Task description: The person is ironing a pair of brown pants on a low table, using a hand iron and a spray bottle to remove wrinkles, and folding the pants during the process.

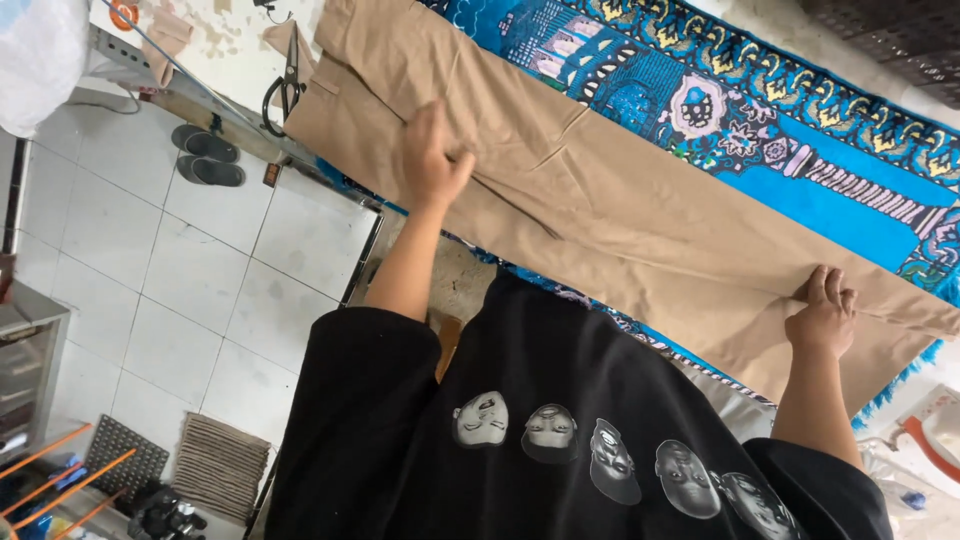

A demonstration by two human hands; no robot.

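The left hand (432, 160) lies flat with fingers spread to hold the tan pants (600, 190) smooth on the blue patterned cloth (800, 150), while the right hand (825, 318) pinches a fold.

Left hand (432, 160) flat, fingers (428, 118) extended; right hand (824, 315) with fingers (832, 288) curled in a pinch.

A white plastic bag (38, 55) hangs at the upper left corner, bulging and translucent, beside the edge of the worktable. Just to its right, a small round orange-and-white sticker (124, 13) sits on the pale wall at the top edge. No screens or signs are visible.
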